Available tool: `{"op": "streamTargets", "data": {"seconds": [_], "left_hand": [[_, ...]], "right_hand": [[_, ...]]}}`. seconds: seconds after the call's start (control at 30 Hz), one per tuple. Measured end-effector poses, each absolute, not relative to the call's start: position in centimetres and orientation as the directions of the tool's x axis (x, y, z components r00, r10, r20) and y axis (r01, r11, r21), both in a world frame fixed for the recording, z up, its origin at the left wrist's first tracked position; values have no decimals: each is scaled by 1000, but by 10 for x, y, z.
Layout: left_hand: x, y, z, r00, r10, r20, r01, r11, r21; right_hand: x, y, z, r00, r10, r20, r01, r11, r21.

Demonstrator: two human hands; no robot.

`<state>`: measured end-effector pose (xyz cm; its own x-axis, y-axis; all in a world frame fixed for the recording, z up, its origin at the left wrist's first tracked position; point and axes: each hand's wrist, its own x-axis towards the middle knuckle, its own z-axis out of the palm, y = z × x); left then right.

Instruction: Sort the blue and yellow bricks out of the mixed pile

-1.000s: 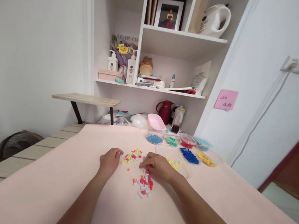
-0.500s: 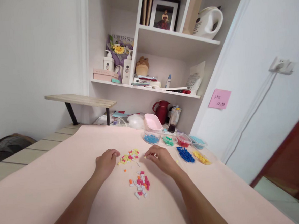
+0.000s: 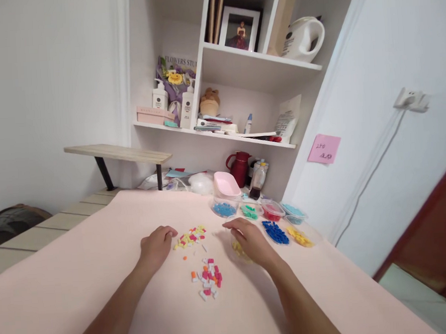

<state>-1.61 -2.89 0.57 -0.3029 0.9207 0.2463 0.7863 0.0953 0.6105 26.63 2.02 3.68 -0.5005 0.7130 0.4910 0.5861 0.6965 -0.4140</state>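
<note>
My left hand (image 3: pixel 157 245) rests on the pink tabletop with its fingers curled and nothing seen in them. Just right of its fingertips lies a loose pile of small yellow, pink and white plastic pieces (image 3: pixel 191 237). My right hand (image 3: pixel 248 242) reaches over a clear plastic container (image 3: pixel 240 249) with yellow pieces in it. Its fingers appear closed on the container's edge, though the grip is partly hidden. Between my forearms sits a second pile of pink, white and orange pieces (image 3: pixel 210 278). A single orange piece (image 3: pixel 185 258) lies between the piles.
Beyond my right hand stand clear tubs of blue pieces (image 3: pixel 224 210), green pieces (image 3: pixel 249 211) and red pieces (image 3: pixel 273 212). Dark blue pieces (image 3: pixel 275 233) and yellow pieces (image 3: pixel 300 236) are at the right. A pink box (image 3: pixel 226 184) and a red jug (image 3: pixel 239 168) stand behind.
My right hand no longer shows the small pale piece at its fingertips. The clear container with yellow pieces has come into view under that hand. My left hand stays beside the pile.
</note>
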Motion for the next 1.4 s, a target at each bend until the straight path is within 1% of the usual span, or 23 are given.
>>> {"op": "streamTargets", "data": {"seconds": [0.17, 0.23, 0.33, 0.43, 0.6, 0.7, 0.8, 0.93, 1.0, 1.03, 1.17, 1.23, 1.3, 1.4], "left_hand": [[-16, -30, 6, -299, 923, 244, 789, 95, 606], [-15, -31, 6, -295, 925, 241, 790, 94, 606], [-15, -31, 7, -286, 928, 237, 790, 89, 606], [-15, -31, 7, -279, 930, 240, 793, 82, 604], [-15, -30, 5, -275, 929, 247, 806, 83, 586], [-14, -32, 4, -240, 937, 254, 826, 59, 561], [-12, -33, 4, -204, 943, 262, 845, 35, 534], [-11, -35, 5, -193, 946, 261, 856, 33, 516], [-11, -35, 6, -193, 946, 259, 859, 35, 511], [-11, -35, 6, -193, 946, 258, 860, 37, 509], [-12, -35, 7, -194, 947, 255, 859, 38, 511], [-12, -35, 7, -194, 947, 254, 855, 37, 518], [-12, -35, 7, -195, 948, 253, 851, 35, 525], [-12, -35, 6, -195, 947, 254, 845, 31, 534]], "right_hand": [[230, -4, 34, -626, 615, 479, 504, 788, -353], [227, -7, 37, -632, 597, 495, 485, 802, -348], [233, -6, 42, -575, 626, 527, 485, 780, -396], [240, -1, 42, -535, 661, 526, 497, 750, -436], [233, -4, 35, -572, 647, 505, 460, 762, -455], [220, -8, 31, -623, 619, 478, 425, 781, -457], [208, -9, 25, -693, 594, 409, 433, 796, -422], [198, -6, 15, -745, 584, 323, 498, 809, -313], [197, -5, 14, -740, 594, 317, 522, 803, -287], [197, -5, 15, -737, 597, 316, 521, 800, -297], [204, -4, 21, -703, 631, 328, 479, 762, -436], [207, -2, 22, -649, 667, 366, 488, 734, -473], [207, -1, 20, -608, 690, 392, 520, 720, -460], [204, 0, 17, -612, 697, 374, 575, 716, -394]]}}
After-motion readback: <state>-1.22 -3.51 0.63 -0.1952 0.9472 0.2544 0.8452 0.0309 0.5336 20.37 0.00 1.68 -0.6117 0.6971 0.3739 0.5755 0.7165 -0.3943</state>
